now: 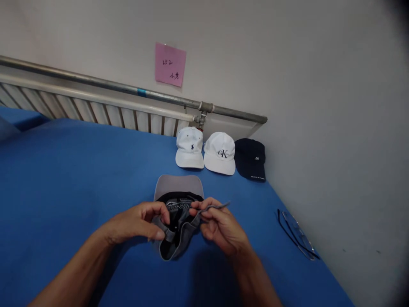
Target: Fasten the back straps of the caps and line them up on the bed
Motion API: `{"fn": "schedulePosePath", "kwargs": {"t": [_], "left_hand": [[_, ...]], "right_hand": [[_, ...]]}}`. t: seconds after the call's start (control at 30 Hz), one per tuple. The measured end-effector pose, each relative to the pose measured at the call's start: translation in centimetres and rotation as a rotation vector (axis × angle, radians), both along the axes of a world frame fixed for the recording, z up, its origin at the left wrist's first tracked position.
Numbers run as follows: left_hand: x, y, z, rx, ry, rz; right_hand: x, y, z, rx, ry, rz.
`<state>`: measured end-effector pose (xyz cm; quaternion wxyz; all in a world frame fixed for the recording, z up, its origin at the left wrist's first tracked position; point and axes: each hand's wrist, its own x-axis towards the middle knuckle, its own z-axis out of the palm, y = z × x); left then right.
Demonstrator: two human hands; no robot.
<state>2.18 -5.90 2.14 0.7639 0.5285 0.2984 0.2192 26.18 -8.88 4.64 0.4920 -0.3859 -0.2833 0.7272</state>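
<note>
A grey cap (179, 187) lies upside down on the blue surface, its brim pointing away from me and its inside showing. My left hand (143, 221) pinches the cap's left rear edge near the strap opening, thumb and forefinger closed on it. Between the thumb and fingers of my right hand (220, 224) is the cap's grey strap (212, 207), its loose end sticking out to the right. Behind the grey cap stand a white cap with a small dark logo (189, 149), a white cap with "CK" style letters (220, 151) and a dark navy cap (251, 157).
Folded glasses (297, 234) lie at the right edge of the blue surface (79, 179), beside the wall. A white radiator (111, 115) and a metal pipe (105, 83) run along the back. A pink note (170, 64) hangs on the wall.
</note>
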Motion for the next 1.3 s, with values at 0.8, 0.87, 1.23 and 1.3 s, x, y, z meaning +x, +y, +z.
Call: {"fn": "schedulePosePath", "kwargs": {"t": [0.8,0.87,1.23,1.3], "left_hand": [[-1.0,-0.4,1.0,0.013,-0.080,-0.022],[-0.9,-0.4,0.7,0.015,-0.078,0.024],[-0.3,-0.3,0.8,0.019,-0.124,0.085],[-0.2,-0.3,1.0,0.025,-0.126,0.079]], "right_hand": [[-2.2,-2.0,0.0,0.205,-0.588,0.254],[-2.2,-2.2,-0.1,0.163,-0.547,0.272],[-2.8,-1.7,-0.7,0.092,-0.528,0.235],[-2.7,-1.7,-0.9,0.109,-0.514,0.233]]}}
